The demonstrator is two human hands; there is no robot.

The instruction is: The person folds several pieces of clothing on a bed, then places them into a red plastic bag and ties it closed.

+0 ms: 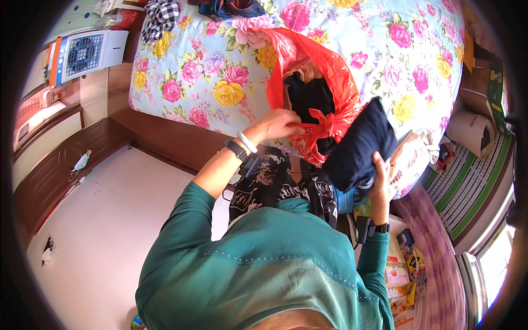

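Note:
A red plastic-looking bag [346, 88] with a pale print lies on the bed, its mouth gaping and a knot [326, 123] tied on the near side. Inside it, black cloth [311, 97] and some brownish lacy fabric [307, 73] show. My left hand [280, 123] pinches the bag's near left edge, the fingertips partly hidden by the red material. To the right of the bag, my right hand [380, 175] holds a folded dark navy garment [363, 144] by its lower right side, tilted and raised above the bed's edge.
A floral sheet [198, 70] covers the bed. Beside my right hand is a paper bag [408, 159]. A black-and-white checked cloth [161, 18] and dark clothing [231, 8] lie farther back. Boxes and packets [398, 268] stand low at right by a purple curtain [433, 247].

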